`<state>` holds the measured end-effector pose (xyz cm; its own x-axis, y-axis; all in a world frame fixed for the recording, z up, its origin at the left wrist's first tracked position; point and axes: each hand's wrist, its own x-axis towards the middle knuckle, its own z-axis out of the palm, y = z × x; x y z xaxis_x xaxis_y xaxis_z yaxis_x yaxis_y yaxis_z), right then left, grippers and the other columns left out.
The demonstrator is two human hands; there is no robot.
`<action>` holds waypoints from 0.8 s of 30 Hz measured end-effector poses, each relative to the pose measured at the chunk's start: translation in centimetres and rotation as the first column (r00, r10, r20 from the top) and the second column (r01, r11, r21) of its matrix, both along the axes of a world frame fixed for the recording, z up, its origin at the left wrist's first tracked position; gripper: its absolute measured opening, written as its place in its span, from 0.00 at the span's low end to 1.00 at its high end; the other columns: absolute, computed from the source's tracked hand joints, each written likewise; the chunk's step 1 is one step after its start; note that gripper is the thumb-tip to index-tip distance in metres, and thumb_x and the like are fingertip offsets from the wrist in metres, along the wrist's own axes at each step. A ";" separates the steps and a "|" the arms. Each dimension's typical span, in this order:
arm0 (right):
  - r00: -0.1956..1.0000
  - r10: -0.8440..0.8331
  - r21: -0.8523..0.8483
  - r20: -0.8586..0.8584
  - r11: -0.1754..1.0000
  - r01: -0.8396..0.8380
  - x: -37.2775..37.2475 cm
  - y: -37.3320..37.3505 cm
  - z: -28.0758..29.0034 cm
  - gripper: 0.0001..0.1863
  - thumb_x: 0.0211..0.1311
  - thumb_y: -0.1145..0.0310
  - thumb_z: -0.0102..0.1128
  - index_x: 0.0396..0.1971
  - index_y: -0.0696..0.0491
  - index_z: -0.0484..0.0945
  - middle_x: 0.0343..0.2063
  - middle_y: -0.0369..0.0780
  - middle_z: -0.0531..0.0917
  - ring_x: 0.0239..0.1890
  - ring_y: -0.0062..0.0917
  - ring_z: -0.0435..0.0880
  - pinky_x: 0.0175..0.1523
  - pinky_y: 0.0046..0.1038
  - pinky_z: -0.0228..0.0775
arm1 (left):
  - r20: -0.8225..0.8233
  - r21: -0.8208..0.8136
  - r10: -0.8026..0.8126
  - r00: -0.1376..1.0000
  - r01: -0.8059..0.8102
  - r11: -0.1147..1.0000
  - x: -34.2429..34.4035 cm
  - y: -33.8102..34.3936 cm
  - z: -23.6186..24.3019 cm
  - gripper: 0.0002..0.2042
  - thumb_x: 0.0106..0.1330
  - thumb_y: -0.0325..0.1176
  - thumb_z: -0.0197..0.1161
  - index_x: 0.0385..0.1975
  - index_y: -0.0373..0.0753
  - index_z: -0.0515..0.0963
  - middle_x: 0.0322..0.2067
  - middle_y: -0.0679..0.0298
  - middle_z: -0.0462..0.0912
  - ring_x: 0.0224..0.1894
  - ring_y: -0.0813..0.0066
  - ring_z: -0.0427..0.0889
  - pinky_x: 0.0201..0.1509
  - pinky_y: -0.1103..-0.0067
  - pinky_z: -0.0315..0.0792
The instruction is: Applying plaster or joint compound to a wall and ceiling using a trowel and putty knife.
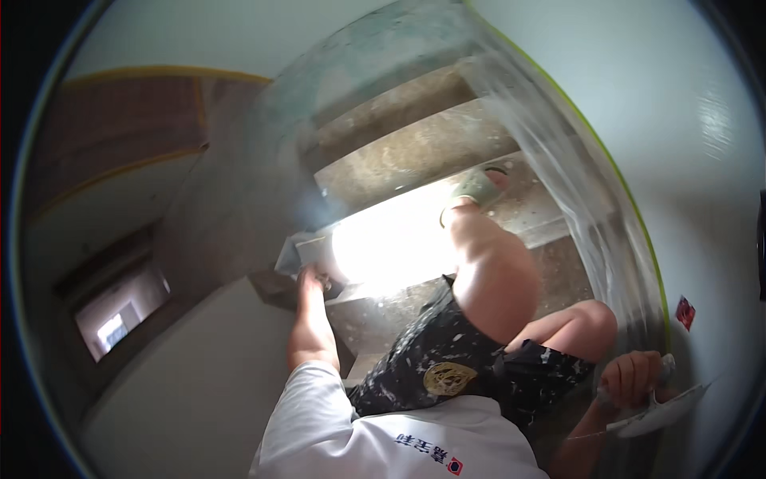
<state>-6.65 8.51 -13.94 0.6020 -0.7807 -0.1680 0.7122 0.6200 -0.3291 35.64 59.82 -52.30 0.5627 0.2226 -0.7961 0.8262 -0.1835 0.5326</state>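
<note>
My left hand (313, 278) is closed at the near end of a bright lamp with a pale, box-like end (313, 251). White glare hides most of the lamp's shape and the step around it. Low at the right, my right hand (634, 379) wraps round the handle of a plastering trowel (662, 415). Its flat, pale blade lies close to the white wall (710, 263), tilted; whether it touches I cannot tell.
Bare, stained stairs (415, 164) rise ahead. My foot in a pale green shoe (475, 188) rests on one. Clear plastic sheeting (586, 239) hangs along the right wall, edged with green tape (618, 180). A low white wall (199, 367) stands at the left.
</note>
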 end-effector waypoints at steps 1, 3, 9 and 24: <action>1.000 0.021 -0.007 0.005 1.000 -0.021 0.3 -0.2 -0.1 0.23 0.58 0.50 0.65 0.18 0.51 0.66 0.10 0.36 0.72 0.10 0.21 0.74 0.15 0.24 0.68 | -0.032 0.152 0.142 0.989 -0.135 0.979 -1.0 -2.0 -1.6 0.09 0.61 0.38 0.58 0.23 0.43 0.71 0.14 0.66 0.69 0.10 0.74 0.66 0.12 0.78 0.62; 0.997 -0.003 -0.078 -0.076 0.997 -0.003 0.1 -0.9 -0.2 0.25 0.59 0.47 0.63 0.18 0.51 0.66 0.10 0.35 0.72 0.10 0.20 0.74 0.16 0.23 0.67 | -0.394 0.068 0.050 0.918 -0.025 0.997 -3.8 -4.4 -3.9 0.08 0.64 0.38 0.55 0.26 0.43 0.75 0.19 0.67 0.76 0.15 0.74 0.70 0.17 0.76 0.65; 0.998 0.000 -0.077 -0.059 0.997 -0.005 0.5 -3.3 0.5 0.27 0.58 0.42 0.61 0.19 0.50 0.65 0.11 0.33 0.71 0.10 0.19 0.72 0.17 0.22 0.67 | -0.477 0.297 0.228 0.849 -0.089 0.951 -7.6 -0.8 -11.3 0.10 0.59 0.44 0.56 0.30 0.47 0.78 0.25 0.66 0.80 0.23 0.63 0.76 0.25 0.73 0.66; 1.000 -0.003 -0.055 0.019 0.999 0.004 -1.8 -3.3 -0.2 0.27 0.58 0.41 0.60 0.22 0.51 0.68 0.15 0.35 0.75 0.14 0.22 0.75 0.22 0.26 0.71 | -0.331 0.493 -0.154 0.931 0.310 0.813 -10.5 -8.9 -1.7 0.21 0.57 0.51 0.65 0.29 0.34 0.79 0.30 0.56 0.82 0.28 0.65 0.78 0.29 0.70 0.74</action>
